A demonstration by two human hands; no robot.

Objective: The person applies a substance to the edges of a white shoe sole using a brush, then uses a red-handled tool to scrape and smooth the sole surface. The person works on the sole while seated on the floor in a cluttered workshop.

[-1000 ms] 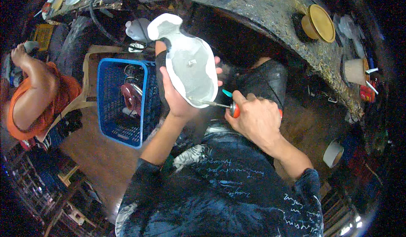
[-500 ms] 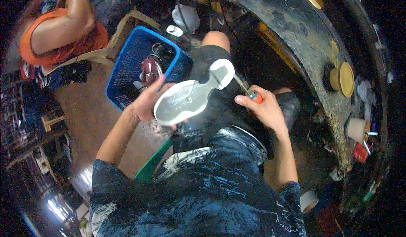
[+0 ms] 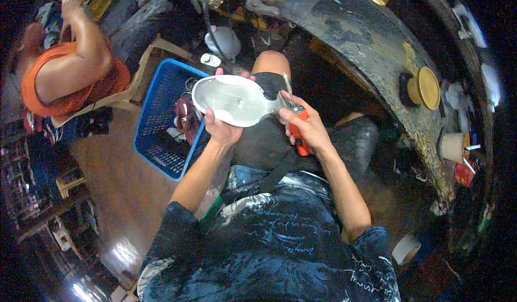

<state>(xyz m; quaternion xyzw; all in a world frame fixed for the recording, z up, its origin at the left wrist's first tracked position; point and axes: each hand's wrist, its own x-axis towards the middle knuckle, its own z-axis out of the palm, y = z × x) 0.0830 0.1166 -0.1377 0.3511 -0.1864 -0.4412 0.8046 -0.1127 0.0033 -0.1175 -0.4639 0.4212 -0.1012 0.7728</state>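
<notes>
A white shoe sole (image 3: 231,100), with a greyish inner face, is held level above my lap. My left hand (image 3: 225,129) grips its wide toe end, thumb on the near rim and fingertips showing at the far rim. Against the narrow heel end, partly covered there, is my right hand (image 3: 309,127). That hand is closed round an orange-handled tool (image 3: 301,147) with a grey collar and a thin, pale shaft pointing up and away. The shaft's tip stands apart from the sole.
To the left stands a blue plastic basket (image 3: 141,132) containing maroon footwear (image 3: 187,120). A white bottle (image 3: 210,60) is beyond it. A person in an orange top (image 3: 70,81) sits far left. Along the right runs a worn bench (image 3: 371,49) with a yellow tub (image 3: 428,88).
The sole has shifted and turned to lie more level. My right hand has moved in to its heel end, and the tool's shaft now points upward. My left hand has moved right.
</notes>
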